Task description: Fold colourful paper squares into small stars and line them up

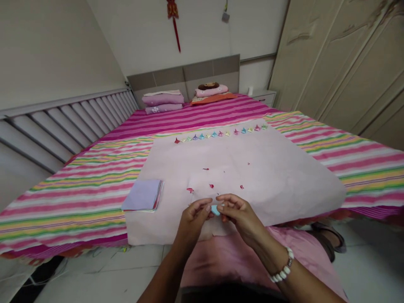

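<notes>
My left hand (195,214) and my right hand (238,213) meet over the near edge of a large pale pink sheet (271,176) spread on the bed. Both pinch a small light blue folded paper piece (216,209) between their fingertips. A white bead bracelet (282,269) circles my right wrist. A stack of coloured square papers (143,195) lies to the left of my hands. Along the far edge of the sheet runs a row of several small folded paper shapes (221,134) in mixed colours.
Small red paper scraps (211,185) dot the sheet near my hands. The bed has a striped pink, green and yellow cover (94,176). Folded blankets (162,102) and a pillow pile (212,92) sit by the headboard. A wardrobe (341,59) stands at right; a shoe (330,237) lies on the floor.
</notes>
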### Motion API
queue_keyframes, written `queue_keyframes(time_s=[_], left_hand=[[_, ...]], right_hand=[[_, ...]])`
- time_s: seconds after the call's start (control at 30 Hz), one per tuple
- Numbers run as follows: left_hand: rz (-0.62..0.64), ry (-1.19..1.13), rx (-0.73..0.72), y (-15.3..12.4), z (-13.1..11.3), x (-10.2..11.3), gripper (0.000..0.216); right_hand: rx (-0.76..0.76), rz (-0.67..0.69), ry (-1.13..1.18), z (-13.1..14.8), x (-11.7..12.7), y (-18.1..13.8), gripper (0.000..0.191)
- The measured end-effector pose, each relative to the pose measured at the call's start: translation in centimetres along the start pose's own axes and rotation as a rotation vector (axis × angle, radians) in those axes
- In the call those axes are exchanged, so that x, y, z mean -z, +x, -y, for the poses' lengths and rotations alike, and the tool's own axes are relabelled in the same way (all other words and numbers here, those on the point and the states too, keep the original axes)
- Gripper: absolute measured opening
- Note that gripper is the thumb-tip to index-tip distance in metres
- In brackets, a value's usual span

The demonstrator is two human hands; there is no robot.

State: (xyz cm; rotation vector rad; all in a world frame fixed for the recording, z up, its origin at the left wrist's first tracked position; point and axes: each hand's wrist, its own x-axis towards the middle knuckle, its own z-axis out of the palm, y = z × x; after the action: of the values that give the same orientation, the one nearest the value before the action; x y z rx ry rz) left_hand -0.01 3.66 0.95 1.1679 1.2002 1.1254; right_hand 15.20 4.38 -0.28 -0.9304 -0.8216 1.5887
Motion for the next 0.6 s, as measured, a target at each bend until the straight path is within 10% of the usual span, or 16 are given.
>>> queue_keyframes(time_s=[0.6], left_hand=[[0.061,0.406,-0.485,1.5,0.4,0.5,0.011]], right_hand=[[0.035,0.010,-0.132,-1.1,0.2,1.3,0.033]])
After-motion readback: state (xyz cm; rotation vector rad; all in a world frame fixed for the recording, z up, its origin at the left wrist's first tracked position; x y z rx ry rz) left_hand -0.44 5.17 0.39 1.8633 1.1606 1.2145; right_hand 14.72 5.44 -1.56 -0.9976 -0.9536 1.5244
